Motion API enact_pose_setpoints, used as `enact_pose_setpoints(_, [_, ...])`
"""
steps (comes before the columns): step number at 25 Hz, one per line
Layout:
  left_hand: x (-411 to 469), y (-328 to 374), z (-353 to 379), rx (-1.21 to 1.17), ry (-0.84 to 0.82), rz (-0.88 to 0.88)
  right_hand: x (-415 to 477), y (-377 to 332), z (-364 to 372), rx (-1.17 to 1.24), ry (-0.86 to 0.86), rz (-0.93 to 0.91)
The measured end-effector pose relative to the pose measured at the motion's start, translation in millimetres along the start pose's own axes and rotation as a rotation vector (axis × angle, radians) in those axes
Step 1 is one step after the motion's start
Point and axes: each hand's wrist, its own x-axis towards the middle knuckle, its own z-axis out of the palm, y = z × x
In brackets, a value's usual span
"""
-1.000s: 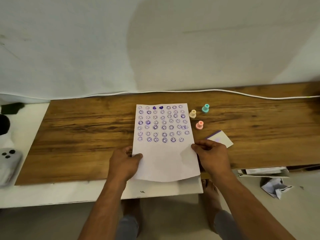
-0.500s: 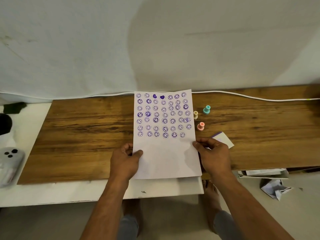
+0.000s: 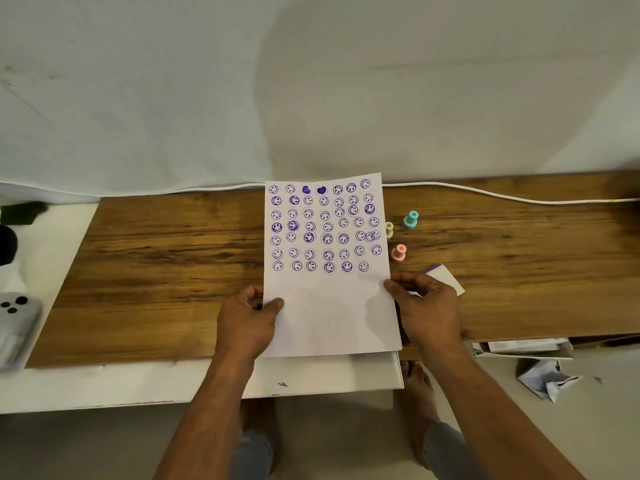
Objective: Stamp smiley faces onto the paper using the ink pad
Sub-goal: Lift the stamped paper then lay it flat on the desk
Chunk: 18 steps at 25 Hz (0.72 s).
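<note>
A: Wooden desktop ran along a pale wall, white cable at the back. What was on it?

B: Paper sheet, top half w/ seven rows of purple smileys, bottom half blank, tipped up off the wood. Left hand pinched its left edge, thumb on top; right hand pinched the right edge.

A: Handling?

B: Thin, floppy, prob. creases easily, so gripping both side edges looked sensible.

A: Small stuff?

B: Ink pad partly behind the right hand. Teal stamp, pink stamp, cream stamp just right of the sheet, untouched.
</note>
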Motion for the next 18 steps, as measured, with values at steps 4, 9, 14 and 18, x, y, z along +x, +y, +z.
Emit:
enact_pose_setpoints(4, [0.9, -1.2, -0.2, 0.009, -0.005, 0.012, 0.9, 0.6, -0.7, -0.017, 0.02, -0.018])
enact_pose_setpoints(9, [-0.6, 1.9, 0.0, 0.1, 0.029, 0.046, 2.9, -3.5, 1.3, -0.051, 0.019, -0.009])
enact_pose_setpoints(14, [-12.1, 5.5, 1.4, 0.33, 0.067, 0.236, -1.5, -5.1, 3.6, -0.186, 0.023, -0.017])
enact_pose_setpoints(18, [-18.2, 3.2, 2.3, 0.597, 0.064, 0.259, -7.2, -25.1, 1.3, -0.392, 0.105, -0.261])
